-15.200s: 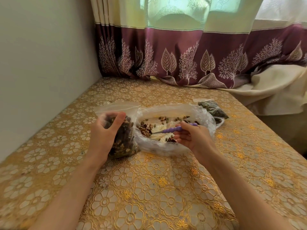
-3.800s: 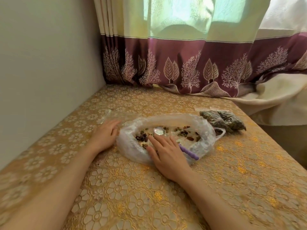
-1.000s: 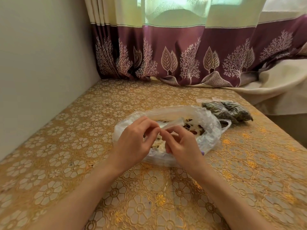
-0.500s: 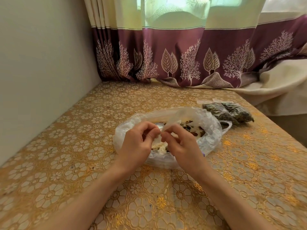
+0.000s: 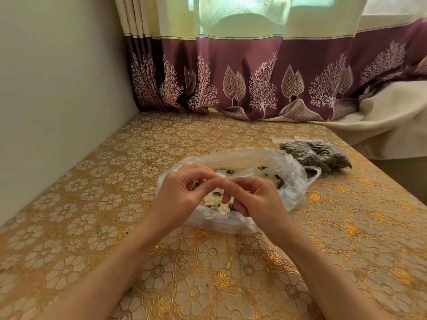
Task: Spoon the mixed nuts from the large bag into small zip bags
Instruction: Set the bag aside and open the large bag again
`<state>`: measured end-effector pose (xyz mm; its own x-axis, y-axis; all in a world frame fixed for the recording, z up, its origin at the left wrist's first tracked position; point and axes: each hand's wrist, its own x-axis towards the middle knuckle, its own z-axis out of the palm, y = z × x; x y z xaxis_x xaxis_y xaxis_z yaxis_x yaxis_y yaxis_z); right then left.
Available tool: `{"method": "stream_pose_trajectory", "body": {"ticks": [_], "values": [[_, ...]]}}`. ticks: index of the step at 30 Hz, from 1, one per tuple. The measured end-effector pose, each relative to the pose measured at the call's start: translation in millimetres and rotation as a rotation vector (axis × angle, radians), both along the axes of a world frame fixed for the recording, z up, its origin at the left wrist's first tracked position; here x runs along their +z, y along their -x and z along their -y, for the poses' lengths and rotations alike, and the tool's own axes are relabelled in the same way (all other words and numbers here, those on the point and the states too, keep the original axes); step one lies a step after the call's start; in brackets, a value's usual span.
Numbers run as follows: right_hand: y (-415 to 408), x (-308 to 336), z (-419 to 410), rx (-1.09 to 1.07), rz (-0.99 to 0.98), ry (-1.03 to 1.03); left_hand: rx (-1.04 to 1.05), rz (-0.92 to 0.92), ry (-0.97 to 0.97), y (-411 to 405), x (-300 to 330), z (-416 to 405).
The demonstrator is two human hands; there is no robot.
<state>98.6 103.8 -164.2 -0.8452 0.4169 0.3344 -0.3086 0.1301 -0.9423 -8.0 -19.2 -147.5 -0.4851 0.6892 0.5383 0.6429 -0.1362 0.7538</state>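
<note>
Head camera view, looking down at a table covered in a gold cloth with a cream flower pattern (image 5: 115, 204). Two bare hands meet above the middle of the table. Between them is a small, clear, empty zip bag (image 5: 240, 176), held by its top edge over the large bag. The left hand (image 5: 182, 192) has its fingers curled, thumb and forefinger pinching the small bag's edge. The right hand (image 5: 254, 199) is curled the same way and pinches that edge just beside the left fingers, so the fingertips of both hands nearly touch. Directly beneath the hands lies a large, thin, crumpled clear plastic bag (image 5: 288, 181), open at the top, with brown and cream mixed nuts (image 5: 278, 183) showing inside. Behind it and to the right, near the table's far right edge, two small clear zip bags filled with dark nuts (image 5: 316, 154) lie side by side, touching each other. A plain pale wall (image 5: 57, 77) runs along the left. At the back hangs a curtain (image 5: 254, 77), pale green above and maroon below, printed with white trees and leaves.
</note>
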Motion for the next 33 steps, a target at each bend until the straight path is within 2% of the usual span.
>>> {"method": "stream_pose_trajectory", "body": {"ticks": [2,4,9,14,16,19,21,24,29,31,33], "values": [[0.5,-0.8,1.5,-0.018,0.01,-0.032,0.039,-0.075,0.009,-1.7,-1.7,-0.9],[1.6,-2.3,3.4,-0.043,0.01,-0.054,0.076,-0.07,-0.008,-4.0,-4.0,-3.0],[0.4,-6.1,0.1,-0.109,0.01,-0.155,0.06,0.09,-0.021,-8.1,-5.6,-4.1],[1.1,-6.5,3.7,-0.098,-0.021,-0.17,0.06,0.265,-0.028,-9.2,-2.9,-5.6],[1.3,-4.6,6.0,-0.13,-0.037,-0.19,0.1,0.173,-0.041,-10.0,-1.8,-6.2],[2.7,-4.5,6.5,-0.236,-0.041,-0.169,0.289,-0.273,-0.097,-9.5,-0.2,-6.0],[3.0,-4.7,4.6,-0.319,-0.015,-0.096,0.396,-0.445,-0.144,-7.8,0.1,-4.3],[0.9,-3.4,-0.1,-0.404,0.014,0.027,0.449,-0.55,-0.23,-4.7,-0.6,-3.2],[-1.8,2.5,-4.1,-0.446,-0.025,0.068,0.289,-0.736,-0.209,-3.1,-4.9,-6.3],[-3.4,4.8,-7.0,-0.416,-0.048,0.1,0.233,-0.718,-0.192,-2.3,-4.6,-6.5],[-6.0,7.4,-11.9,-0.391,-0.05,0.15,0.196,-0.595,-0.205,-0.8,-3.2,-7.5]]}}
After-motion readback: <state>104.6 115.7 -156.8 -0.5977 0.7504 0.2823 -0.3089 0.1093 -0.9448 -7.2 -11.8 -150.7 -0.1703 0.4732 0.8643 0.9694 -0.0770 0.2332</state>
